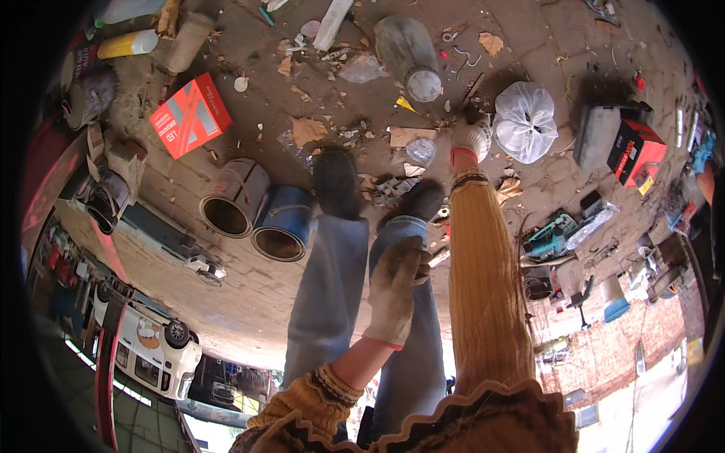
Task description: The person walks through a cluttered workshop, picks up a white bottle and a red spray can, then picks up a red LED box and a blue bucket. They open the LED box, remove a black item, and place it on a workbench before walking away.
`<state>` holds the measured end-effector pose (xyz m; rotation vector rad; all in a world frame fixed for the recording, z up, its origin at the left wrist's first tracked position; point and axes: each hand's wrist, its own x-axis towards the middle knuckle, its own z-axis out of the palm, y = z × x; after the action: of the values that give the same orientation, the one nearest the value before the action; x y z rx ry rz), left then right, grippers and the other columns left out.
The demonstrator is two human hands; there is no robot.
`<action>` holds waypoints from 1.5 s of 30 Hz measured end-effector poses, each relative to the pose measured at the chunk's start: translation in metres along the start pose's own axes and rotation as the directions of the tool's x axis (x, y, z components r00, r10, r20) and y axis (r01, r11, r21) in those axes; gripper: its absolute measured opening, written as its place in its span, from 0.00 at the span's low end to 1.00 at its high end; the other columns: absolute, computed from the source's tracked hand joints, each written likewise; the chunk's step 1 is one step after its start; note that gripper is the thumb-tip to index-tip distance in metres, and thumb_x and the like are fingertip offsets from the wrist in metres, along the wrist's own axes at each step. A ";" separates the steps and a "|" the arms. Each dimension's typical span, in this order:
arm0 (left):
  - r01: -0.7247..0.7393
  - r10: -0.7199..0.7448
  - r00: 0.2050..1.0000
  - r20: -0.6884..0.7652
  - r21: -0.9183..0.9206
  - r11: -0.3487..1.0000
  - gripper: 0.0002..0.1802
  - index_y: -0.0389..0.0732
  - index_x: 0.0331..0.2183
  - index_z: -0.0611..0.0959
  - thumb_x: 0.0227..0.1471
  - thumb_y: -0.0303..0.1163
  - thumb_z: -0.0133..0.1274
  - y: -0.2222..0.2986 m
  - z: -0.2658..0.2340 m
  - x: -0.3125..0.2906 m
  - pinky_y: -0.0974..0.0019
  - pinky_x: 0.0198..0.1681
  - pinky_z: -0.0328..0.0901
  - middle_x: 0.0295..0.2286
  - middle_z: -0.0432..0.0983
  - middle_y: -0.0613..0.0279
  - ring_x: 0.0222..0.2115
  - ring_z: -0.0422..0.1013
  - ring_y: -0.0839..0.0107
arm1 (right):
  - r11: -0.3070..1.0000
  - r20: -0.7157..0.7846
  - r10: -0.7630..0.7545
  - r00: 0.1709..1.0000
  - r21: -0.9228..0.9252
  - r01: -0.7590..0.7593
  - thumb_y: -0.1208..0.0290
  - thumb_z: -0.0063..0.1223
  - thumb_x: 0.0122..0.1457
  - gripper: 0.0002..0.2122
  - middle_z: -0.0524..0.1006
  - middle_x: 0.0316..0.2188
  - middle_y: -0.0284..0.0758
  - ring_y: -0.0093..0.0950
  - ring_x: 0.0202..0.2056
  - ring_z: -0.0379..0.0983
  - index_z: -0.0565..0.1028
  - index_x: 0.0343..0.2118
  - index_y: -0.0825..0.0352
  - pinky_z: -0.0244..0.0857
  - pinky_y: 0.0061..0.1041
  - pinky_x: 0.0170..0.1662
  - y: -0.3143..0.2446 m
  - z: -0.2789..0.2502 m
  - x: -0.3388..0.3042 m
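Note:
My right hand (472, 140), in a pale knitted glove, reaches down to the littered ground. It is beside a piece of cardboard (411, 137) and a white plastic bag (526, 122) tied at the top. Its fingers are hidden, so I cannot see whether they hold anything. A thin dark stick (474, 88) lies just beyond it. My left hand (394, 291), in a dusty glove, is in front of my right knee with its fingers curled in. What those fingers hold, if anything, is hidden. A crumpled clear plastic piece (421, 152) lies near my shoes.
To the left stand a rusty can (236, 198), a blue can (284, 224) and a red-orange box (190, 116). A large dusty bottle (408, 57) lies ahead. A red-black box (637, 154) and a teal power tool (551, 237) are at right. Dry leaves and scraps litter the paving.

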<state>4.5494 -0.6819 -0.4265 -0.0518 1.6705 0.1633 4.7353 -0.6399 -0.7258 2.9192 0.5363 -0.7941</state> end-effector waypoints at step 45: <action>-0.321 0.303 0.947 -0.106 -0.335 0.886 0.17 0.37 0.50 0.80 0.58 0.25 0.53 0.036 -0.060 0.012 0.70 0.43 0.67 0.40 0.76 0.63 0.37 0.70 0.72 | 0.519 0.570 -0.410 0.712 0.788 -0.332 0.79 0.60 0.59 0.11 0.78 0.44 0.42 0.34 0.42 0.80 0.74 0.43 0.63 0.78 0.36 0.45 -0.031 -0.029 -0.183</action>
<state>4.4845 -0.6539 -0.4297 -0.0536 1.6750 0.7103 4.5910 -0.6641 -0.6077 2.7946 0.0876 -2.7446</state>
